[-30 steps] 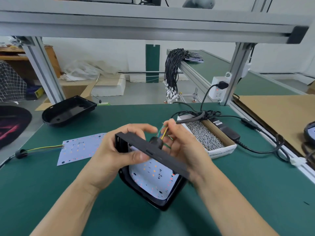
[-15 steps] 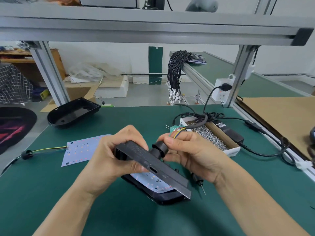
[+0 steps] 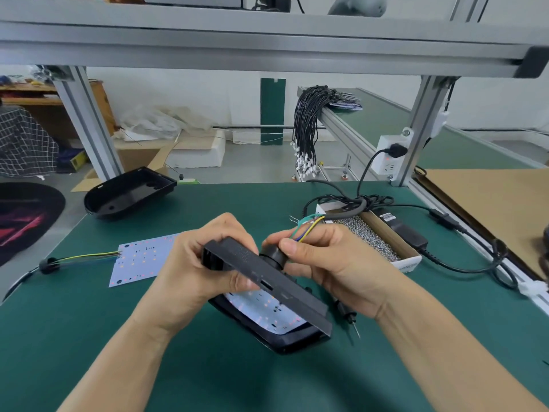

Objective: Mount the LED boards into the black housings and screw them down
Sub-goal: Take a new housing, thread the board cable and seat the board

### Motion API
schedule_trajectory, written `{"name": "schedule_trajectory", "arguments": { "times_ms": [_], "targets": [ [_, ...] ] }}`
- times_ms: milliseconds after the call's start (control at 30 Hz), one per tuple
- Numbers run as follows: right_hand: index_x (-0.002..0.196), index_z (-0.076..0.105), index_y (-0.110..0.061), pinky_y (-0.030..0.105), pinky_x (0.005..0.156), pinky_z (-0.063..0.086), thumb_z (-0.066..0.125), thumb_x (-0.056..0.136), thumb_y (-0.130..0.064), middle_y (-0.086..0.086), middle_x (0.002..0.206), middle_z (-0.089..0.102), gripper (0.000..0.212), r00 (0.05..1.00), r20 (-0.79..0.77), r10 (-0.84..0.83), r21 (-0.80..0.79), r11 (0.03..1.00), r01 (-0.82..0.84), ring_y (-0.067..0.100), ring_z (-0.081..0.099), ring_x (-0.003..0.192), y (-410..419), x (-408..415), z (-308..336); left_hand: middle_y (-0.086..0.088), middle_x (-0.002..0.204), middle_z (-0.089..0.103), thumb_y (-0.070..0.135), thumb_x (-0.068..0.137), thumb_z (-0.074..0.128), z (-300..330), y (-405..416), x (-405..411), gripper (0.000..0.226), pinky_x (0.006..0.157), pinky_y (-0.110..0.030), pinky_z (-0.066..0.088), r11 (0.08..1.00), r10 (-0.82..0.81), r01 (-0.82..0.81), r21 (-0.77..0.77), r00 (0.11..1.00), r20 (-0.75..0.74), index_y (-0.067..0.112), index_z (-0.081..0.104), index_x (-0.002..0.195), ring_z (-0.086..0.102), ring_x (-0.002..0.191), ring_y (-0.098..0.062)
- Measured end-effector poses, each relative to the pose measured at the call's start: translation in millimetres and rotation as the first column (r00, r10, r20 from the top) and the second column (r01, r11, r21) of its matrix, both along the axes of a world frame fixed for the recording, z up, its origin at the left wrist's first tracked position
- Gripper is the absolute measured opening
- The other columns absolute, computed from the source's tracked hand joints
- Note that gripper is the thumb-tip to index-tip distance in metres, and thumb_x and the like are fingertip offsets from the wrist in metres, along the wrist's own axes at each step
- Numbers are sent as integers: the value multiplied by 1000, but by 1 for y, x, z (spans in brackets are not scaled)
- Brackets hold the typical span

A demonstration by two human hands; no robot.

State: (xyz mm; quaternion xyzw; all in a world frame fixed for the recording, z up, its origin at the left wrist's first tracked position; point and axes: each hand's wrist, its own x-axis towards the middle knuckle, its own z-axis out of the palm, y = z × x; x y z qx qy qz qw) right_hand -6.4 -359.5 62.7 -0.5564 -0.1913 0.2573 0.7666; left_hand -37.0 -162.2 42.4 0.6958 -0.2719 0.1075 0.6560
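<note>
Our left hand (image 3: pixel 205 269) curls around the upper end of the black housing (image 3: pixel 267 281), thumb pressed on its flat edge, holding it tilted above the mat (image 3: pixel 89 337). Our right hand (image 3: pixel 332 263) pinches the round black gland (image 3: pixel 274 257) on that housing, fingers bent close around it; coloured wires (image 3: pixel 307 230) rise out between those fingers toward 12 o'clock. A white LED board (image 3: pixel 267 313) sits inside the housing, partly hidden by the housing's raised edge.

At 9 o'clock from the hands a second LED board (image 3: pixel 139 260) lies flat on the mat, its wires (image 3: pixel 86 257) running further left to a black grommet (image 3: pixel 47 264). At 10 o'clock a spare housing (image 3: pixel 127 191) rests open side up at the mat's far edge. At 2 o'clock a box of screws (image 3: pixel 371 239) stands near our right hand, with a black adapter (image 3: pixel 401 230) just beside it and its cable (image 3: pixel 463 266) looping right. A screwdriver tip (image 3: pixel 347 315) pokes out under our right wrist at 4 o'clock.

The green mat covers the bench under an aluminium frame (image 3: pixel 267 43). Beyond, a bundle of black leads (image 3: pixel 306 129) hangs from another bench.
</note>
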Motion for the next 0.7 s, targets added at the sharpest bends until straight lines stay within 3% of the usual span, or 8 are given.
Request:
{"name": "schedule_trajectory", "arguments": {
  "times_ms": [133, 300, 467, 700],
  "targets": [
    [80, 77, -6, 19, 68, 54, 68, 70, -14, 0, 88, 75, 16, 999, -40, 4, -10, 1000, -4, 10, 70, 76, 3, -3, 1, 8, 74, 53, 48, 59, 85, -3, -1, -1, 36, 63, -15, 39, 999, 38, -38, -12, 999, 29, 20, 67, 73, 48, 65, -10],
    [79, 78, -11, 15, 59, 52, 67, 71, -13, 1, 79, 74, 14, 979, -189, 79, 23, 997, -76, 6, 66, 61, 4, -7, 4, 7, 74, 53, 49, 61, 84, -1, -2, -5, 34, 63, -15, 39, 999, 32, -31, -8, 998, 47, 22, 67, 74, 48, 66, -11],
    [75, 78, -16, 17, 61, 53, 76, 55, -31, -2, 71, 68, 25, 1000, -25, 15, -237, 971, -20, 6, 59, 59, -2, 2, 19, 6, 74, 53, 46, 63, 83, 5, -4, 0, 33, 65, -12, 39, 998, -6, 3, 59, 998, 57, 20, 67, 75, 49, 66, -9],
    [78, 77, -11, 23, 69, 57, 70, 64, -17, 2, 80, 73, 17, 998, 8, 60, -232, 971, -56, 13, 66, 69, -5, 4, 19, 8, 73, 54, 45, 62, 85, 2, -1, -1, 34, 64, -13, 39, 999, -3, 2, 35, 999, 40, 19, 67, 73, 48, 64, -9]
  ]
}}
